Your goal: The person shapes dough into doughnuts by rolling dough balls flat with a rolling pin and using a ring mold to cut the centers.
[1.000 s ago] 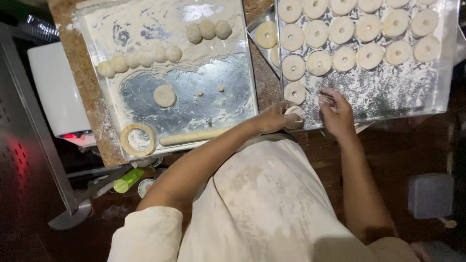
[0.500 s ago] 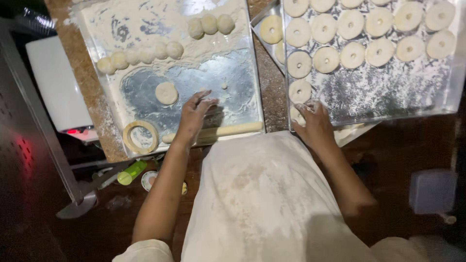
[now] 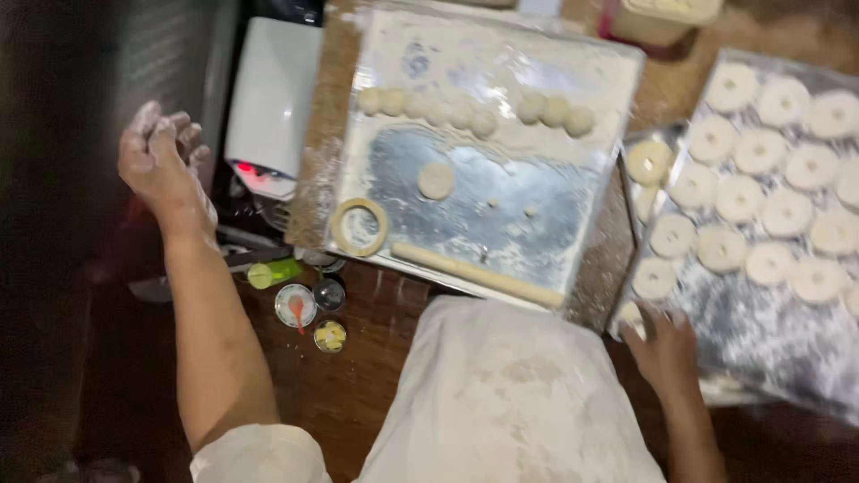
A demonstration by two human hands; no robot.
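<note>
Big metal tray (image 3: pixel 573 89), square, dusted white with flour, bare grey steel showing mid-sheet. Second tray (image 3: pixel 769 335) on the right, packed with flat round dough rings (image 3: pixel 738 199), soft and pale. Thin wooden rolling pin (image 3: pixel 479 275) along the first tray's near edge, round cutter ring (image 3: pixel 359 226) beside it. Left hand (image 3: pixel 165 165) floury, fingers loosely curled, holding nothing, well off to the left of that tray. Right hand (image 3: pixel 662 344) flat on the second tray's near corner, fingers spread, dough rings just beyond the fingertips.
</note>
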